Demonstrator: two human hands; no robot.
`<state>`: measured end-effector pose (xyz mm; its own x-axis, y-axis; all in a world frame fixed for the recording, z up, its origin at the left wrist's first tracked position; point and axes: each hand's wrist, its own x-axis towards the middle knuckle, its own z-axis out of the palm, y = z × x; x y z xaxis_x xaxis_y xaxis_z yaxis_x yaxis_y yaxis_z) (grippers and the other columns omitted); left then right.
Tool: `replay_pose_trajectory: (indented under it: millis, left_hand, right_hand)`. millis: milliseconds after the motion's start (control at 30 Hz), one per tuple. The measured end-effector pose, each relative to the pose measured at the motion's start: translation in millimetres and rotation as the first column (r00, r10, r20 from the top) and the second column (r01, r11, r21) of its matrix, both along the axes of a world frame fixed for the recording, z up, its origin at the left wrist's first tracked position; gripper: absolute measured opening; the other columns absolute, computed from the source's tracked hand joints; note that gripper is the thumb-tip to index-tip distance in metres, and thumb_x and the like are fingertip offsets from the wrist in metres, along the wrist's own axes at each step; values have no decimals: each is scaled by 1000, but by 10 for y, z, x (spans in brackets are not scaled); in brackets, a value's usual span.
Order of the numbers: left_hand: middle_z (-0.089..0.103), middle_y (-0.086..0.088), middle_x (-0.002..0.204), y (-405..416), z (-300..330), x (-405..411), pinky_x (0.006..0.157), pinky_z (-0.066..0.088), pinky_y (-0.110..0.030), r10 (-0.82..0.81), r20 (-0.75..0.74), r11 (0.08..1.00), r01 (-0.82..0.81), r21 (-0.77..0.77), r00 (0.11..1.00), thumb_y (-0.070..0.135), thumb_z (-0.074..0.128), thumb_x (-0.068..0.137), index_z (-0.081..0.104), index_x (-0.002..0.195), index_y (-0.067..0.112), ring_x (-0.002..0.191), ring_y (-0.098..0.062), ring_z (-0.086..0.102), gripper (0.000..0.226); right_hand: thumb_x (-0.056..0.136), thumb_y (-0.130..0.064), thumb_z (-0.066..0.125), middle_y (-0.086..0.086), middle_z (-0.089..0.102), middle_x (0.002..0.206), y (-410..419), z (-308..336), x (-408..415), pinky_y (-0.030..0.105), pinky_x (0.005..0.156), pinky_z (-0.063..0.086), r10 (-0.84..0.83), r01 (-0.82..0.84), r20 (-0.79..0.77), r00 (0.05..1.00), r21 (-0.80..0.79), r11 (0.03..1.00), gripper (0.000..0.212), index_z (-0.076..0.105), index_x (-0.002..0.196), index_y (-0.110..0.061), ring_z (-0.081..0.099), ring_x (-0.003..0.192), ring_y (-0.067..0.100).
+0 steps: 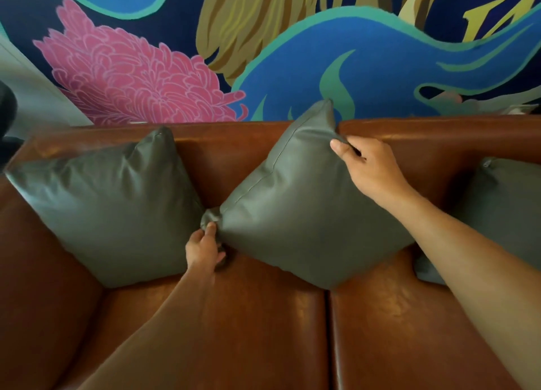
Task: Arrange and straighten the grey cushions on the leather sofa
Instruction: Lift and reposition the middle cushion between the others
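Note:
Three grey leather cushions sit on a brown leather sofa. The middle cushion is tilted like a diamond against the backrest, one corner up. My left hand pinches its lower left corner. My right hand grips its upper right edge near the top corner. The left cushion leans in the sofa's left corner and touches the middle one. The right cushion is partly hidden behind my right forearm and cut by the frame edge.
A painted wall mural with a pink flower and blue shapes rises behind the backrest. A seam splits the two seat pads in front. A dark object shows at the far left edge.

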<state>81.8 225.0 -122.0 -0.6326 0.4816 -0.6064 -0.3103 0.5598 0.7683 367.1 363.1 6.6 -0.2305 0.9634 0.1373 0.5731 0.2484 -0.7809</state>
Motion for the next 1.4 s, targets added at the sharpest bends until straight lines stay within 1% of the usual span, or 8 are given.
replay_pose_trajectory:
  millis: [200,367,533,667,1000,1133,1300,1400]
  left_hand:
    - [68,-1,93,527,650,2,92,58,-48,-48,-375,986,103,128,926,45,65,94,65,101,21,89,-21,67,25]
    - [64,2,91,997,1152,375,80,41,-32,-37,-550,963,176,203,835,41,61,97,60,101,18,86,-17,59,23]
    - [65,2,107,1227,1047,546,88,45,-38,-237,-589,961,276,-25,772,44,60,95,58,116,23,102,-24,60,29]
    - [67,0,121,1239,964,743,101,45,-47,-325,-678,933,341,-117,659,57,55,95,49,132,31,115,-31,59,46]
    - [68,-17,104,1306,1078,992,79,40,-44,-356,-819,932,236,-276,450,42,48,102,57,114,18,103,-45,63,28]
    - [66,-17,118,1459,1041,819,89,45,-47,-315,-752,949,169,-267,579,42,51,101,60,114,18,111,-43,60,30]
    - [64,-9,118,1546,875,770,89,43,-42,-167,-652,984,86,-154,739,43,53,100,58,112,21,113,-36,58,25]
    - [63,-2,116,1449,791,845,94,42,-44,-205,-657,978,178,-108,725,49,43,104,53,126,24,118,-33,56,34]
  right_hand:
    - [105,-44,57,-1,65,73,-64,-68,463,35,73,47,-256,229,-299,919,-124,966,45,64,79,-8,60,71,14]
    - [104,-45,59,-8,78,116,-66,-289,861,42,111,51,-462,318,-399,792,-376,870,21,78,99,-37,69,116,13]
    - [110,-38,53,-9,68,128,-61,-437,981,40,103,44,-574,268,-350,741,-629,730,22,69,119,-28,59,127,17]
    - [104,-49,58,3,45,161,18,-435,1104,59,119,37,-647,244,-327,689,-736,632,74,31,165,-16,43,148,31]
    - [106,-42,58,16,56,138,439,-555,1488,51,80,65,-631,471,-25,775,-643,604,31,66,101,-12,57,113,33]
    - [105,-43,59,15,57,135,580,-594,1490,44,67,64,-643,475,-60,763,-622,622,34,68,100,-11,58,110,32]
    - [99,-49,62,6,60,110,780,-519,1332,57,92,60,-724,533,-72,687,-627,568,34,67,79,-22,61,107,35]
    - [103,-47,56,6,62,112,732,-484,1256,55,103,52,-703,600,21,710,-539,591,31,70,99,-19,63,113,37]
